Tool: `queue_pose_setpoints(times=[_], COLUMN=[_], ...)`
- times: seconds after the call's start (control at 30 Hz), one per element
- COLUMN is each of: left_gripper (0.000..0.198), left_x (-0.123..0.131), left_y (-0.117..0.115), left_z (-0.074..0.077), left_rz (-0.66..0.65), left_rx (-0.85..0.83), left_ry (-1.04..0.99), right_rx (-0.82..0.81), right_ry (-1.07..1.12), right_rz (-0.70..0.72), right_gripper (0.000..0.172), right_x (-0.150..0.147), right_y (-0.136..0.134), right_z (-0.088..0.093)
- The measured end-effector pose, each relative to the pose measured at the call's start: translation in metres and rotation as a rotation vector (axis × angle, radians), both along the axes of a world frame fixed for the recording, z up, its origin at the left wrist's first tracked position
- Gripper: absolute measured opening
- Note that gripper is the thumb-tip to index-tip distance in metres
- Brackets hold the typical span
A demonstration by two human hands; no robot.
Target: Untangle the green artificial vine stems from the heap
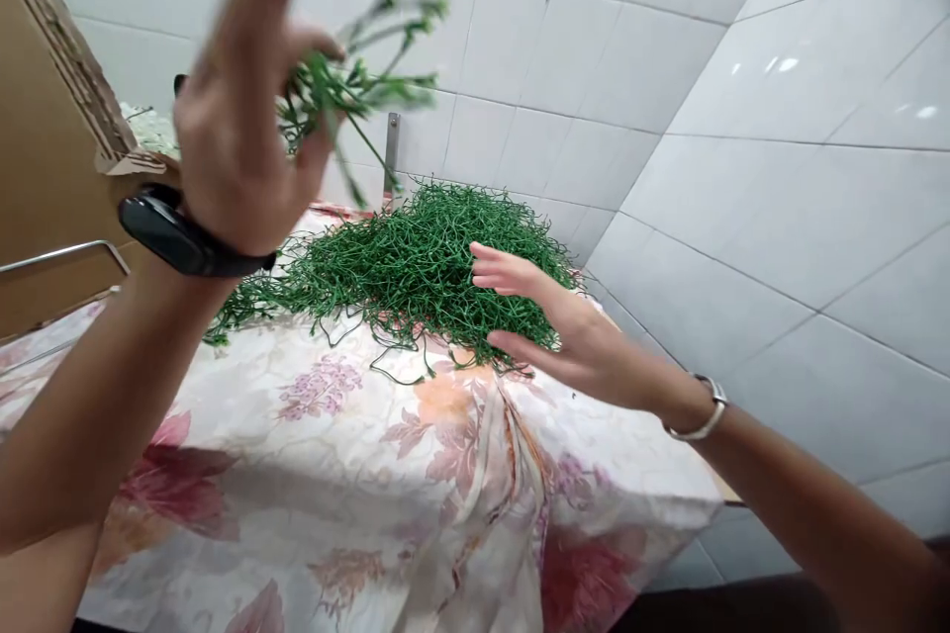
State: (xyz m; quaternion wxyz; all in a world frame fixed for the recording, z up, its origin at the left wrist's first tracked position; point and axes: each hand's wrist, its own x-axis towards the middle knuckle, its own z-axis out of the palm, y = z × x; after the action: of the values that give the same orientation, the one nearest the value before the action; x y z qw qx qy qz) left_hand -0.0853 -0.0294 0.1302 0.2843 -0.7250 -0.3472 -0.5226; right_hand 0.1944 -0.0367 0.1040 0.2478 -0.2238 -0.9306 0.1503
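Raised at the upper left, my left hand is closed around a small bunch of green artificial plant stems, blurred by motion. Several stem ends poke out to the right of the fingers. A black band is on that wrist. On the cloth-covered table lies a large tangled heap of the same green stems. My right hand is open at the heap's right front edge, thumb and fingers apart, nothing between them. Whether its fingertips touch the heap I cannot tell.
A floral cloth drapes over the table and hangs down its front. Cardboard stands at the left with a metal bar before it. White pieces show behind my left wrist. Tiled walls close off the back and right.
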Motion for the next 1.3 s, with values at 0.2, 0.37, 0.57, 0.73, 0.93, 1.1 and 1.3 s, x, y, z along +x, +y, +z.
queue_pose_setpoints(times=[0.2, 0.37, 0.57, 0.73, 0.93, 1.1, 1.3], left_gripper=[0.041, 0.045, 0.059, 0.075, 0.048, 0.029, 0.019], left_x=[0.062, 0.089, 0.091, 0.085, 0.067, 0.07, 0.08], left_y=[0.013, 0.027, 0.028, 0.008, 0.0, 0.005, 0.012], left_z=[-0.053, -0.114, -0.133, -0.115, -0.092, -0.094, -0.117], left_rz=[0.028, -0.091, -0.345, -0.517, -0.65, -0.391, -0.478], left_rx=[-0.062, -0.242, -0.451, -0.543, -0.754, -0.781, -0.834], left_ry=[0.295, 0.426, 0.17, 0.056, -0.085, -0.149, -0.127], right_rx=[-0.428, -0.298, -0.252, -0.601, -0.691, -0.411, 0.065], right_ry=[0.314, 0.158, 0.239, 0.503, 0.499, 0.536, 0.393], right_rz=[0.058, -0.013, -0.097, -0.169, -0.153, -0.128, -0.091], right_gripper=[0.062, 0.08, 0.034, 0.025, 0.021, 0.019, 0.027], right_x=[0.003, 0.002, 0.0, 0.001, -0.005, -0.003, 0.005], right_y=[0.039, 0.048, 0.045, 0.047, 0.032, 0.029, 0.032], right_z=[-0.018, -0.048, -0.073, -0.085, -0.093, -0.094, -0.092])
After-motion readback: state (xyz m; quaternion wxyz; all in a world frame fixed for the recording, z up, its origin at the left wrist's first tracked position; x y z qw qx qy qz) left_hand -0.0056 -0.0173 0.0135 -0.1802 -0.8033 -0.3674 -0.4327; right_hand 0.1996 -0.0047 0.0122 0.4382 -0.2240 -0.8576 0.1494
